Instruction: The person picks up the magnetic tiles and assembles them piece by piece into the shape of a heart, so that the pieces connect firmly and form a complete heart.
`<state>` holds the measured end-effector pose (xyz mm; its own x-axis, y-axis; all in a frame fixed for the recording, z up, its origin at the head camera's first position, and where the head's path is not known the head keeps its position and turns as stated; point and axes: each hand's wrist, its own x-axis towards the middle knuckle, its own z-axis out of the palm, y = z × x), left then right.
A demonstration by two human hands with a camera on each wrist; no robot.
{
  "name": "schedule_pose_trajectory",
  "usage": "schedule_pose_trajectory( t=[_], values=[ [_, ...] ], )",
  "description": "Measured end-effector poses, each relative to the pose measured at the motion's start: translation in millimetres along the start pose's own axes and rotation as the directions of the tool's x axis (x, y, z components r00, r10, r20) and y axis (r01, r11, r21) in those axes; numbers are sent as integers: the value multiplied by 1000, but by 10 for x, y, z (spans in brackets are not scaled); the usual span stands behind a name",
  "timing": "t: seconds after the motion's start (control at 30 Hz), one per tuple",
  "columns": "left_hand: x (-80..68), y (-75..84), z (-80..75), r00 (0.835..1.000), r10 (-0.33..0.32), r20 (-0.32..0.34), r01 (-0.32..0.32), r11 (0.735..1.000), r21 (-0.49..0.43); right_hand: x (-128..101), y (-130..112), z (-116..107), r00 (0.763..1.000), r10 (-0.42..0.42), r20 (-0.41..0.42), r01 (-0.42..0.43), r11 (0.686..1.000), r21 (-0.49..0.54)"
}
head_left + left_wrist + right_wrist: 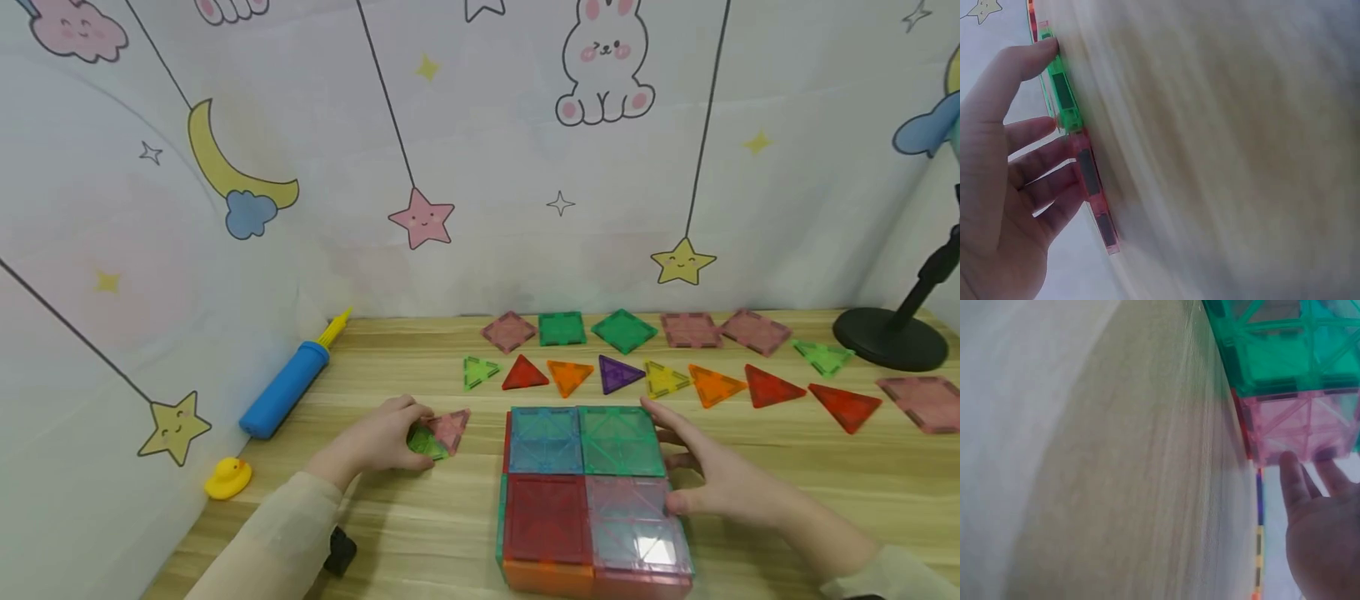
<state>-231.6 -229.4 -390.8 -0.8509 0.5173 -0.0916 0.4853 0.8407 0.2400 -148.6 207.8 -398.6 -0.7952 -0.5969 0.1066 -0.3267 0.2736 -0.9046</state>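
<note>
The left hand (382,437) pinches two small triangle tiles, a green one (424,442) and a pink one (452,427), holding them at the table's (420,533) surface; the wrist view shows the thumb and fingertips curled onto their edges. The right hand (712,475) lies flat with straight fingers against the right side of a block of square tiles (588,492), steadying it and gripping nothing. From the left hand the block lies at about three o'clock, just beside it, with a narrow strip of bare wood between. The pink triangle's tip points toward one o'clock, and the pair's long axis runs roughly from eight to two. The left hand is the nearer to the loose triangles; the right already touches the block.
</note>
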Motion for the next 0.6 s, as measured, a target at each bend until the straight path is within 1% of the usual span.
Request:
schedule_pose_trajectory(
  t=[0.1, 0.23, 0.33, 0.5, 0.6],
  values=[
    [-4, 23, -18, 1000, -20, 5, 20, 1000, -2, -4, 2, -2, 1000, -11, -2, 11, 1000, -23],
    [-29, 22, -51, 998, -55, -11, 54, 996, -75, -6, -10, -3, 1000, 10, 10, -10, 999, -48],
    [-53, 4, -94, 997, -60, -42, 54, 990, -131, -5, -17, 8, 1000, 25, 13, -24, 998, -51],
    [-98, -24, -232, 993, -65, -98, 43, 977, -208, 38, -25, 76, 1000, 16, -2, -17, 998, -67],
    [-123, -22, -367, 989, -68, -129, 31, 963, -268, 113, -28, 153, 1000, 7, 2, -7, 999, -40]
  ],
)
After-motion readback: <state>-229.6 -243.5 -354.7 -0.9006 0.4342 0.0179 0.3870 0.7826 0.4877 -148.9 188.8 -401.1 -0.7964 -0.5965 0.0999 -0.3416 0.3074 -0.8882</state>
